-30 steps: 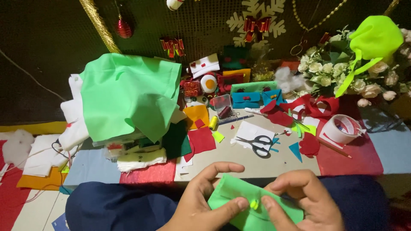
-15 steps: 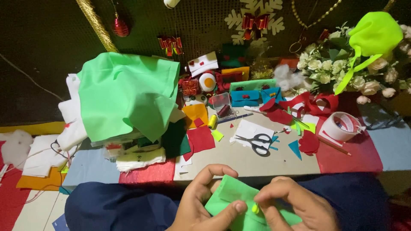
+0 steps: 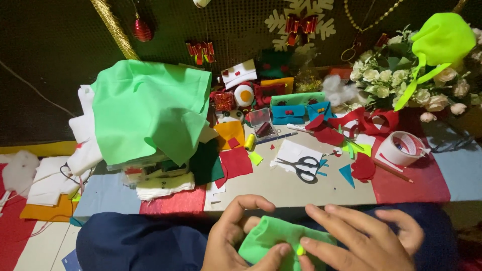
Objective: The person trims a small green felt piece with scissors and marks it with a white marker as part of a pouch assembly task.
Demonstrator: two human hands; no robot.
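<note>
Both hands pinch a green felt piece [image 3: 273, 238] over the lap, below the table's near edge [image 3: 301, 193]: left hand [image 3: 236, 236] gripping, right hand [image 3: 361, 241] pressing a yellow bit [image 3: 299, 249]. Shaping looks midway; scissors [image 3: 301, 167] idle.

light: bright on table, dim backdrop | shadows: soft | focus: sharp, hands slightly blurred

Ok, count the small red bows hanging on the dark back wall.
2. One red bow hangs left of centre, above the pile of green fabric. The other red bow sits on the white snowflake further right. More may be hidden in the clutter.
</note>
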